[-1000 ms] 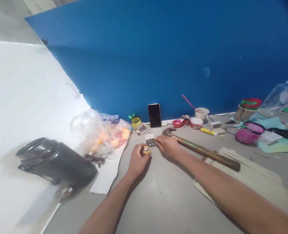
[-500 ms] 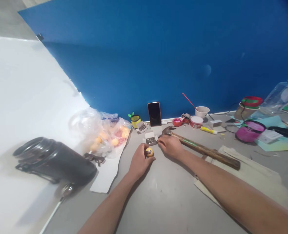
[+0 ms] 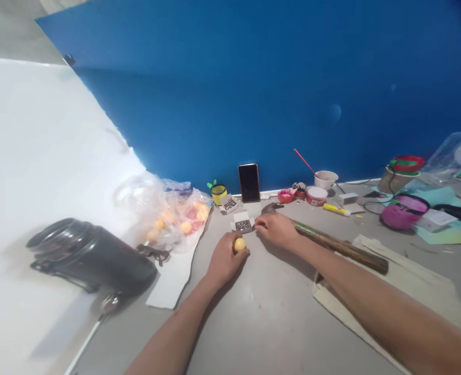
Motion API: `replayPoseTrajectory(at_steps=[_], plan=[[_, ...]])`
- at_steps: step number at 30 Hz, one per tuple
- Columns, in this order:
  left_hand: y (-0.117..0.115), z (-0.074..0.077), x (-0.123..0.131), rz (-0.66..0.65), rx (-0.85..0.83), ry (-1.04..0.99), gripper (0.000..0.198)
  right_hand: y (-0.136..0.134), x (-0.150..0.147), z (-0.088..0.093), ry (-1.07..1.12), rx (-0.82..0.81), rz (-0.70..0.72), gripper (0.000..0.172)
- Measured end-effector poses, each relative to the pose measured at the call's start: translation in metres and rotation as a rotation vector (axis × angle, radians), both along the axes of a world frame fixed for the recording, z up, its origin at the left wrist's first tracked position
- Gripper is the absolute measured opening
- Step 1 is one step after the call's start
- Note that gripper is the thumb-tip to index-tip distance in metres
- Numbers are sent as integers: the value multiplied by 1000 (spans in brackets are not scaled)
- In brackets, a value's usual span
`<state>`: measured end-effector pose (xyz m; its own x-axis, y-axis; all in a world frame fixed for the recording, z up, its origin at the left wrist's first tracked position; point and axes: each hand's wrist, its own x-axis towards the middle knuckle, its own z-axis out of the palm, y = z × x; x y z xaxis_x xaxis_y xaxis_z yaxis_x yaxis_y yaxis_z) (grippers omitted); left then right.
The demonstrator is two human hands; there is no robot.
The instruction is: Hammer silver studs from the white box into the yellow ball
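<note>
Head view: the left hand grips the yellow ball just nearer than the open box of metal pieces. The right hand sits beside the box; its grasp cannot be determined. Loose fingers could drop the ball; a bump could spill the pieces.

The left hand and the right hand are both bare. The left arm and the right arm are bare too, slim by the hands and fatter further up, and more of the right arm shows
</note>
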<state>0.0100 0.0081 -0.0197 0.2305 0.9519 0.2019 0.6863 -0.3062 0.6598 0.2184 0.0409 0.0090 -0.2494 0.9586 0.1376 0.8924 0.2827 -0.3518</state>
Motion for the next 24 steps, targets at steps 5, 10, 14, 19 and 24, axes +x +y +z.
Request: replayPoseTrajectory(at_steps=[5, 10, 14, 19, 24], plan=[[-2, 2, 1, 34, -23, -31, 25, 16, -18, 42, -243, -57, 89, 26], [-5, 6, 2, 48, -39, -25, 22, 31, -47, 55, -326, -36, 201, 25], [-4, 6, 2, 52, -37, -90, 29, 37, -55, 41, -354, -28, 274, 22], [0, 0, 0, 52, 29, -147, 30, 42, -51, 26, -335, -7, 283, 20], [0, -3, 1, 10, 29, -154, 32, 41, -47, 18, -305, 14, 273, 20]])
